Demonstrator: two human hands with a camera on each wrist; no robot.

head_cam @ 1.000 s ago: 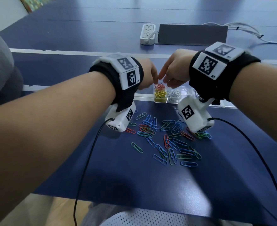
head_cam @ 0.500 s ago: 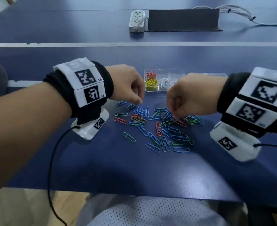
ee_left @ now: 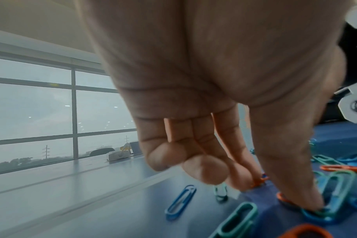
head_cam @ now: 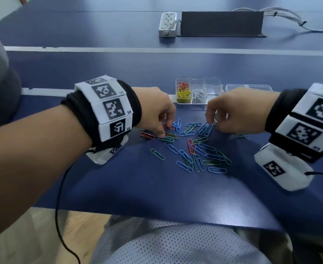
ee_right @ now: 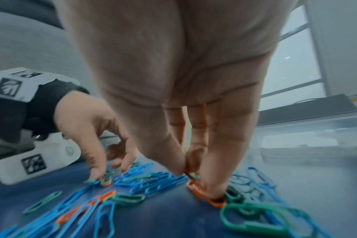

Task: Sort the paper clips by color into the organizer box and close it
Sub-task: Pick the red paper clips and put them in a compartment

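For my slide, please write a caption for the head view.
Both hands pick among loose paper clips; red, yellow and white are already in the organizer box.

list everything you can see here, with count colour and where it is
loose paper clips: several dozen, blue, green and red, scattered on the table near the front edge
organizer box: one, clear, open, behind the pile; red clips and yellow clips in its left column, white clips in the next
box lid: one, clear, right of the compartments
table: one, dark blue
power strip: one, white, far side
dark panel: one, beside the strip
left hand: fingertips down on clips at the pile's left
right hand: pinching a red clip
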